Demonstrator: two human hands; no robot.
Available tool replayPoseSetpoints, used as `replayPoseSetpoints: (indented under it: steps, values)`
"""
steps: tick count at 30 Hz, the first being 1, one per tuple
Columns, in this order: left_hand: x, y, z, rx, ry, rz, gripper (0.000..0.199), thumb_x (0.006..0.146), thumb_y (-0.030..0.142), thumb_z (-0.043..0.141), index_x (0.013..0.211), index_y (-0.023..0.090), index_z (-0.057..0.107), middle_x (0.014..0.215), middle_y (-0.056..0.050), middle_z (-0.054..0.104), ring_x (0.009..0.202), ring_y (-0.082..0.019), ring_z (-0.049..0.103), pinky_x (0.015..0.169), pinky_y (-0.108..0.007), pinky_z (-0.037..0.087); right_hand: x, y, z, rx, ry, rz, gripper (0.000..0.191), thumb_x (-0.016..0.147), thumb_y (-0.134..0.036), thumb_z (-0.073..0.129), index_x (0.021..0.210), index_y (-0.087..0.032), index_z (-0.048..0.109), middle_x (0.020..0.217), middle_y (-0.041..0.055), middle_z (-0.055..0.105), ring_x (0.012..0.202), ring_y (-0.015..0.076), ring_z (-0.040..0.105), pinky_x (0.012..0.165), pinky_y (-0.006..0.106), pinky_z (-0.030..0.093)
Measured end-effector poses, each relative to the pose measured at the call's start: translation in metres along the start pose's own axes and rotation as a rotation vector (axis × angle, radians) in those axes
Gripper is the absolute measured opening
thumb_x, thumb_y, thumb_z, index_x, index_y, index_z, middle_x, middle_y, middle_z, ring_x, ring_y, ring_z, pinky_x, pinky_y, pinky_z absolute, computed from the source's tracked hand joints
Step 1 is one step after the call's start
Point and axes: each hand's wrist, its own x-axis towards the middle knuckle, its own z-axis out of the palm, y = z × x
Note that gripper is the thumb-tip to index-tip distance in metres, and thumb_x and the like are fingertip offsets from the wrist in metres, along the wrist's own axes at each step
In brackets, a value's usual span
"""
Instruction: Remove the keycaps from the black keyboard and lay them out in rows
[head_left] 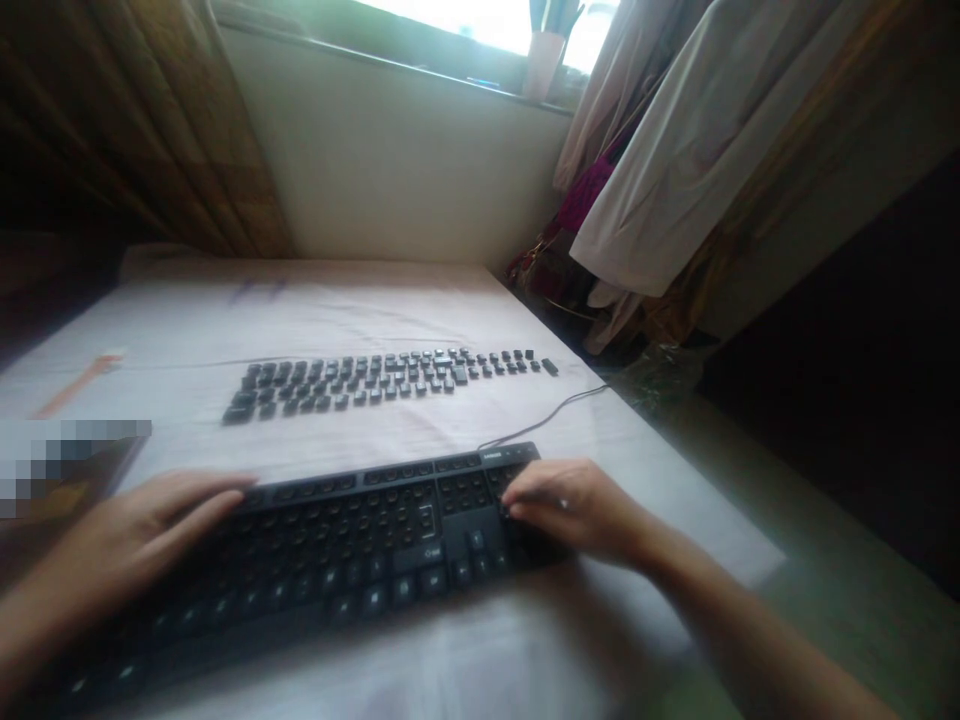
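A black keyboard (375,535) lies at a slant across the near part of the table. Its upper rows show bare key sockets, while the lower rows still carry keycaps. My left hand (161,530) rests over the keyboard's far left corner with its fingers stretched out. Over the number pad at the right end, my right hand (574,505) has thumb and fingertips pinched together; whatever is between them is hidden. Behind the keyboard, loose black keycaps (360,380) are laid out in rows on the cloth.
A pale cloth covers the table (405,300). The keyboard's cable (551,410) runs off the table's right edge. A blurred rectangular item (67,470) lies at the left. Clothes (660,170) hang at the right, and a potted plant (544,62) stands on the windowsill.
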Motion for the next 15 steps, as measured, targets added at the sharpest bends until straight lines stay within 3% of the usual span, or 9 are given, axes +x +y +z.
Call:
replayPoseSetpoints:
  steps: [2,8,15]
  values:
    - [0.0,0.001,-0.001,-0.005,-0.003,-0.01,0.072,0.071,0.087,0.045,0.104,0.031,0.076,0.116,-0.001,0.074,0.114,-0.031,0.064,0.108,-0.045,0.042,0.002,-0.004,-0.001,-0.079,-0.053,-0.083,0.013,0.088,-0.021,0.061,0.09,-0.019,0.074,0.086,0.0069,0.077,0.078,0.0184,0.071,0.073,0.029,0.055]
    - [-0.001,0.006,-0.002,-0.004,0.013,-0.007,0.074,0.068,0.088,0.045,0.103,0.031,0.077,0.115,-0.001,0.075,0.113,-0.032,0.065,0.107,-0.046,0.043,0.021,-0.003,0.0,-0.179,-0.137,0.025,0.008,0.087,-0.019,0.061,0.086,-0.02,0.068,0.079,0.0019,0.073,0.072,0.0164,0.068,0.068,0.026,0.051]
    - [-0.001,0.016,-0.004,-0.029,0.007,-0.016,0.077,0.064,0.09,0.045,0.1,0.03,0.078,0.112,-0.003,0.076,0.111,-0.032,0.066,0.106,-0.048,0.044,0.002,0.004,0.014,-0.114,0.075,-0.025,0.012,0.093,-0.022,0.052,0.087,-0.02,0.063,0.079,0.003,0.069,0.072,0.0163,0.065,0.069,0.028,0.051]
